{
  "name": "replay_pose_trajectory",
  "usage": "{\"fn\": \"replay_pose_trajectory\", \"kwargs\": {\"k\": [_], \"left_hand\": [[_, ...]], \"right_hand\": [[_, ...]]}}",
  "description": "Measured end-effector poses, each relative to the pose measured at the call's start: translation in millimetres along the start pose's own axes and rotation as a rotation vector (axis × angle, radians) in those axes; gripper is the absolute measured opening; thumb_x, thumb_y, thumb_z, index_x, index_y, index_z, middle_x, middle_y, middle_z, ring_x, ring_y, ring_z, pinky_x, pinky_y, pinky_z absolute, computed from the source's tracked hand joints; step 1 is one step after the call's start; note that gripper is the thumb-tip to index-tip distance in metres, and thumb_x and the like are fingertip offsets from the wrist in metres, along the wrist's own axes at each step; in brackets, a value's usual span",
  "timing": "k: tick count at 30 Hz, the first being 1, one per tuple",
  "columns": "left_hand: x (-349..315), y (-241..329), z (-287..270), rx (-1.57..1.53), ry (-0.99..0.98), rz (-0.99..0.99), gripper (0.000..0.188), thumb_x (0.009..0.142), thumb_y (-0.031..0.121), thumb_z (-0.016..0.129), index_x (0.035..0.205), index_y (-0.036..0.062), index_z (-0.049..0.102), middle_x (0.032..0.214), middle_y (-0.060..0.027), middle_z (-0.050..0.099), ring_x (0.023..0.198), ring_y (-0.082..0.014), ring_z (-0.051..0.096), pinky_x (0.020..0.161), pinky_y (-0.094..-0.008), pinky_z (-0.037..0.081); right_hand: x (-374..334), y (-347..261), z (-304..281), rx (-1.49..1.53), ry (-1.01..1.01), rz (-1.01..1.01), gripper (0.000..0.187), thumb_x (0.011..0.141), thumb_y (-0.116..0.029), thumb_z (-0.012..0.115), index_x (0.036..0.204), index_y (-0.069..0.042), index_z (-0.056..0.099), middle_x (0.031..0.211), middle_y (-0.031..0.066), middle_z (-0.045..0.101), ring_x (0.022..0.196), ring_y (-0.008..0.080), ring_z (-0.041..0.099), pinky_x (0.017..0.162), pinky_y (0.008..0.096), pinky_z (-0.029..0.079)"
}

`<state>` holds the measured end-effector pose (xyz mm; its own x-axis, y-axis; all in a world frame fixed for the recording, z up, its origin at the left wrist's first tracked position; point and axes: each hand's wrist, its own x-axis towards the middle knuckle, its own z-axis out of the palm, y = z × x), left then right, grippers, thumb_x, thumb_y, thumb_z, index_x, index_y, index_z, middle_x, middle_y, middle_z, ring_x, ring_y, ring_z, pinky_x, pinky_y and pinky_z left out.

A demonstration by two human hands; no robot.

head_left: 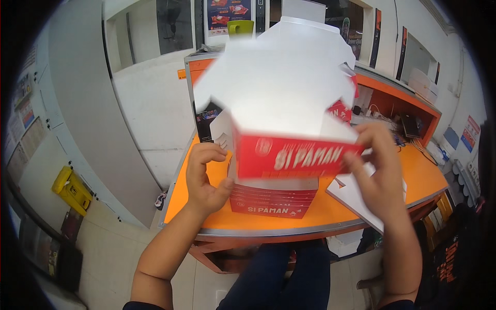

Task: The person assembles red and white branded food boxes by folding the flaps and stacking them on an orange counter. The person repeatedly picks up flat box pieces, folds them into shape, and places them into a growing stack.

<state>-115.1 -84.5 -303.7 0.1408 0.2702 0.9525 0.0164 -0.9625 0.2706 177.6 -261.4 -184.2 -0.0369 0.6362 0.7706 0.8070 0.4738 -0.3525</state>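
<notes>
In front of me is a partly folded cardboard box (289,155), red with white lettering on its front wall and white inside. Its large white lid flap stands up at the back, slightly blurred. My right hand (381,173) pinches the right end of the front wall between thumb and fingers. Close beside the box's left corner, my left hand (202,178) has its fingers bent and its thumb apart, with nothing visible between them; whether the fingertips touch the box is unclear. Beneath the raised box sits a stack of red folded boxes (271,203).
Flat white cardboard pieces (356,199) lie on the orange table (206,222) under my right hand. Behind stands an orange counter (385,88), with a green mug (241,28) on it. A tall grey cabinet (90,103) is at the left, and a yellow bin (72,190) beyond it.
</notes>
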Motion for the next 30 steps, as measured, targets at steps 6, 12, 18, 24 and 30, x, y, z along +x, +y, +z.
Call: {"fn": "replay_pose_trajectory", "kwargs": {"k": [6,12,18,24,30], "left_hand": [[-23,19,-11,-0.010,-0.111,-0.201,0.076,0.096,0.072,0.066,0.121,0.0006,0.060,0.116,-0.0158,0.063,0.116,-0.0296,0.062,0.104,-0.0427,0.047],[-8,32,-6,0.061,-0.090,-0.206,0.067,0.097,0.062,0.070,0.120,0.0000,0.060,0.116,-0.0149,0.063,0.117,-0.0298,0.061,0.105,-0.0425,0.046],[-3,23,-17,0.086,-0.211,-0.255,0.050,0.099,0.050,0.070,0.111,0.0022,0.062,0.109,-0.0120,0.064,0.108,-0.0266,0.062,0.100,-0.0395,0.047],[-7,16,-16,0.035,-0.155,-0.288,0.046,0.102,0.047,0.066,0.106,0.0020,0.062,0.102,-0.0110,0.064,0.101,-0.0259,0.062,0.094,-0.0376,0.047],[4,18,-19,0.149,-0.246,-0.173,0.042,0.102,0.045,0.067,0.103,0.0036,0.067,0.101,-0.0099,0.067,0.100,-0.0277,0.064,0.106,-0.0470,0.045]], "right_hand": [[-37,9,34,0.024,-0.053,0.039,0.033,0.094,-0.011,0.079,0.118,-0.002,0.059,0.117,0.0160,0.060,0.099,0.0234,0.064,0.079,0.0350,0.059],[-41,16,45,0.385,0.006,0.163,0.052,0.095,-0.010,0.079,0.140,0.000,0.055,0.127,0.0149,0.063,0.104,0.0219,0.066,0.091,0.0347,0.057],[-62,43,65,0.396,0.013,0.153,0.051,0.099,-0.012,0.074,0.143,0.002,0.055,0.133,0.0187,0.068,0.125,0.0292,0.067,0.108,0.0422,0.051],[-61,40,72,0.378,0.058,0.102,0.040,0.099,-0.016,0.074,0.133,0.002,0.061,0.129,0.0189,0.072,0.128,0.0310,0.067,0.112,0.0439,0.048],[-58,59,74,-0.011,0.096,-0.070,0.028,0.096,-0.023,0.079,0.112,-0.003,0.069,0.115,0.0133,0.075,0.121,0.0340,0.067,0.115,0.0518,0.039]]}}
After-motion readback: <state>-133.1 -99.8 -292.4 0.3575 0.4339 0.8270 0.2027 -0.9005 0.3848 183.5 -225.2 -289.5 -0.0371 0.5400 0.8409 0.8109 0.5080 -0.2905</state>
